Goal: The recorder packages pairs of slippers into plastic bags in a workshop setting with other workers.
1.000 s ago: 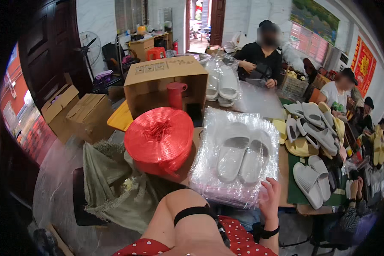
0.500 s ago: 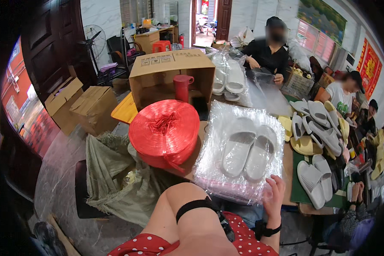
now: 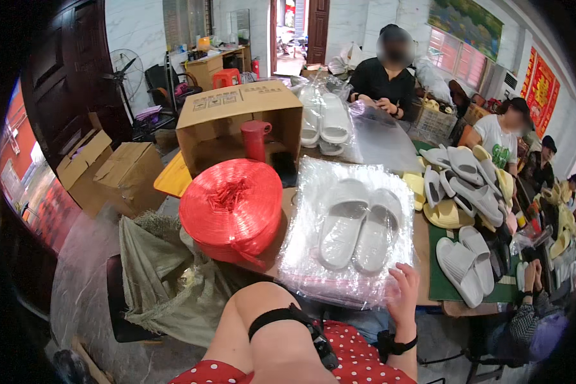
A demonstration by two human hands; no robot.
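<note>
Beside the lower right corner of a stack of clear plastic bags (image 3: 301, 240), my right hand (image 3: 404, 294) has its fingers apart and loosely curled. The fingertips are at the bag's edge; whether they touch it I cannot tell. A black band (image 3: 397, 344) circles that wrist. A pair of light grey slides (image 3: 344, 233) lies on or inside the top bag, toes away from me. To the left sits a large roll of red plastic twine (image 3: 232, 211). My left hand is out of sight; bare skin with a black strap fills the bottom middle.
A cardboard box (image 3: 240, 105) with a red bottle (image 3: 256, 142) stands behind the twine. Grey and yellow slides (image 3: 467, 182) are heaped at right. Bagged white slides (image 3: 329, 121) lie farther back. A woven sack (image 3: 160, 281) hangs at left. Co-workers (image 3: 384, 83) sit behind and right.
The whole view has shifted, so things sit farther left in it. My right hand stays by the bag's corner. The far co-worker's hands have come closer together.
</note>
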